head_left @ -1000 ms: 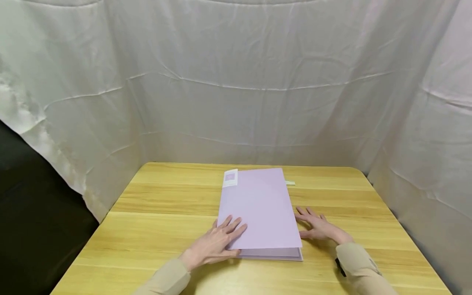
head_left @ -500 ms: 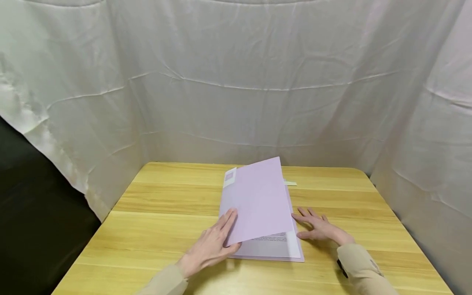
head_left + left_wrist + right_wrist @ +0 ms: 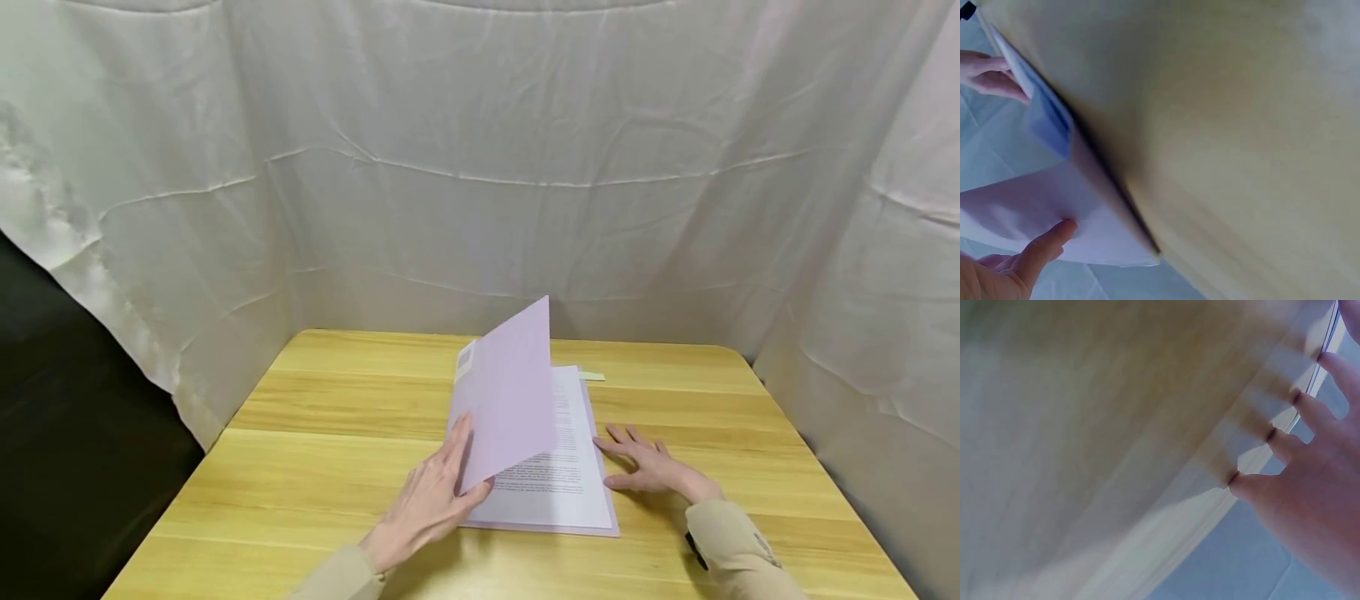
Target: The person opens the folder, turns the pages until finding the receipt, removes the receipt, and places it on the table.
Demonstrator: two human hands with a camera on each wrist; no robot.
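- Left hand (image 3: pixel 427 496): grip pinching the folder's front cover (image 3: pixel 521 383) close to its near left corner. Thumb at the near edge, fingers fairly straight along the outer face.
- Left wrist view: one digit rests on the pale lilac surface; the far side of this grip is hidden there.
- Right hand (image 3: pixel 648 462): grip spread, holding nothing. Thumb and index finger tips at the folder's right edge. Right wrist view: several fingertips down on the wood, with shadows running out from them.
- Lilac folder (image 3: pixel 613 527): lies on the table between the two hands, spine to the left, long sides running away from the person. Front cover raised at a slant, far right corner highest.
- White label (image 3: pixel 464 360) with a lilac square, at the far left corner of the folder.
- Printed sheet (image 3: pixel 572 442) inside, lines of dark text, partly covered by the raised cover. Wording too small to read.
- Pale tab (image 3: pixel 592 377) sticking out past the folder's right side, near the far end.
- Beige sleeves (image 3: pixel 731 542) on both arms; dark band (image 3: pixel 696 550) at the right wrist.
- Table (image 3: pixel 322 442): yellow wood grain, far corners rounded.
- Beyond: pale creased curtain (image 3: pixel 510 167) behind and on both sides; black area (image 3: pixel 67 450) at far left.
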